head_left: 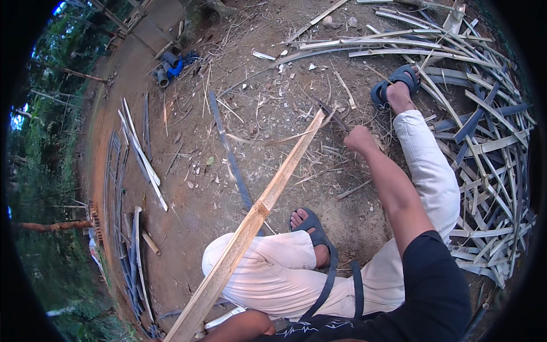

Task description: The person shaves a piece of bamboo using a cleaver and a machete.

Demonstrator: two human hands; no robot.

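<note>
Head view: we observe a long, pale-tan strip of split bamboo [261, 206] running obliquely from the lower left, over the bent left knee of the off-white trousers [279, 253], to its far end near upper centre. The right hand [359, 139] is closed around the handle of a dark, narrow-bladed knife [338, 119], its blade at that far end; we cannot tell whether the edge touches. A thin, pale, curled shaving [268, 141] extends leftward from near the same end. The left forearm [245, 328] leaves by the lower edge, so we cannot tell the left hand's state. We note a loose heap of pale and grey-green split strips [484, 188] at right, beside the right leg.
</note>
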